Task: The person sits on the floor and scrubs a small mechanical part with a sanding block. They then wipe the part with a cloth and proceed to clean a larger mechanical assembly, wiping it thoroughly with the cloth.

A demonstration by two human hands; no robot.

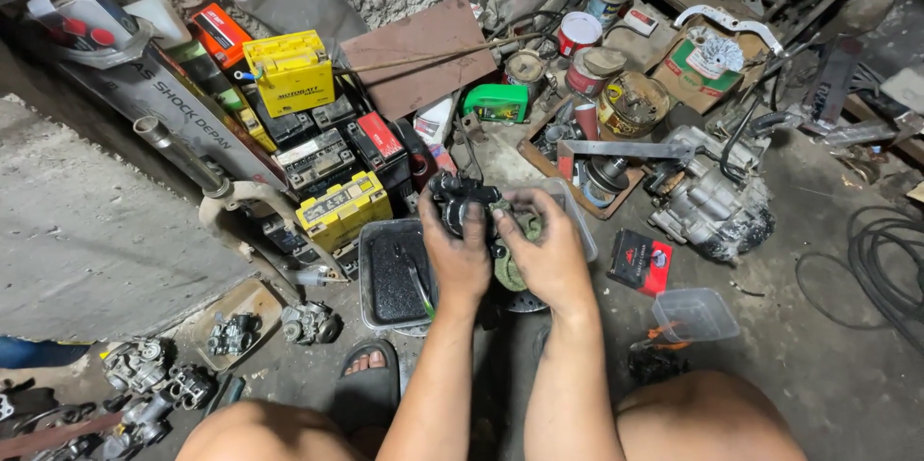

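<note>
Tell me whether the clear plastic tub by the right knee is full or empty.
Empty. The clear plastic tub sits upright on the floor and the concrete shows through its walls and bottom.

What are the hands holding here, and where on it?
Left hand grips a small dark metal engine part from below; right hand presses a green rag against its side.

Head-worn view, steeply down, close above floor (828, 365)

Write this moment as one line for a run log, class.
left hand: holds dark engine part | right hand: green rag against part | below: dark-liquid tub | place: workshop floor
</note>
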